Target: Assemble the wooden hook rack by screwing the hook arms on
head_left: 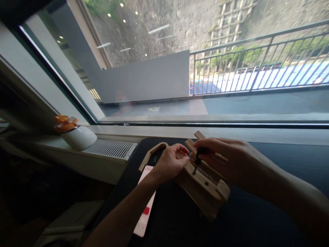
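A wooden assembly (203, 183) of light-brown, rounded pieces lies tilted on a dark table. My right hand (228, 157) grips the black handle of a small screwdriver (197, 161). Its metal shaft points down, with the tip at the upper face of a wooden rail; a dark round hole shows farther along that rail. At the assembly's left end, my left hand (171, 161) is closed, thumb and fingers around a rounded wooden part. What lies under its fingertips is partly hidden. Slats stick out behind my right hand.
Left of my left hand lie a curved wooden piece (150, 153) and a phone (141, 223) with a lit screen, partly under my forearm. Beyond the table's left edge, a white pot (79, 137) with an orange figure stands by a vent grille (110, 149). A large window spans the back.
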`<state>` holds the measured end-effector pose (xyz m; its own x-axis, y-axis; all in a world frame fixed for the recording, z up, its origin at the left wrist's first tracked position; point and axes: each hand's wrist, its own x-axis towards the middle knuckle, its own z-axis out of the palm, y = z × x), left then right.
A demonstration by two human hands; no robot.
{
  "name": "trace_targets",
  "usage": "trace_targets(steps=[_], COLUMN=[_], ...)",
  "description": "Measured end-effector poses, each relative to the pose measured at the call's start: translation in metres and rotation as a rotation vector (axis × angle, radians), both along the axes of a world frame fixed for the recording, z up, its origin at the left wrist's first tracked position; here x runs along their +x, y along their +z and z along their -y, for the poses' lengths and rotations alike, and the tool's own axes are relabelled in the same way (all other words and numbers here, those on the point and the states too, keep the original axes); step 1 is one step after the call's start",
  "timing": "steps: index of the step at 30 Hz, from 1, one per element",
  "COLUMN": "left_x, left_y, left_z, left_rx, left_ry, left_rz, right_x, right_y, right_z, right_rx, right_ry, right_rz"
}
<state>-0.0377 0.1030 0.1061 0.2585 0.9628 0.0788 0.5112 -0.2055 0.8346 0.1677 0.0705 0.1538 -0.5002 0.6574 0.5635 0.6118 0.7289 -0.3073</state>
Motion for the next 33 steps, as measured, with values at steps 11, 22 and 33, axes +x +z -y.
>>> trace_targets(steps=[11,22,33], left_x=[-0.002,0.025,0.019], left_y=[0.034,0.017,0.025], left_z=[0.039,0.061,0.057], left_rx=[0.286,0.511,0.432], left_ry=[-0.239,-0.293,-0.395], left_rz=[-0.71,-0.797,-0.663], right_x=[0.004,0.02,0.029], right_y=[0.001,0.001,0.0], right_z=[0.0,-0.012,-0.015], right_rx=[-0.033,-0.092,-0.19], right_ry=[0.043,0.011,-0.097], right_rz=[0.024,-0.039,-0.014])
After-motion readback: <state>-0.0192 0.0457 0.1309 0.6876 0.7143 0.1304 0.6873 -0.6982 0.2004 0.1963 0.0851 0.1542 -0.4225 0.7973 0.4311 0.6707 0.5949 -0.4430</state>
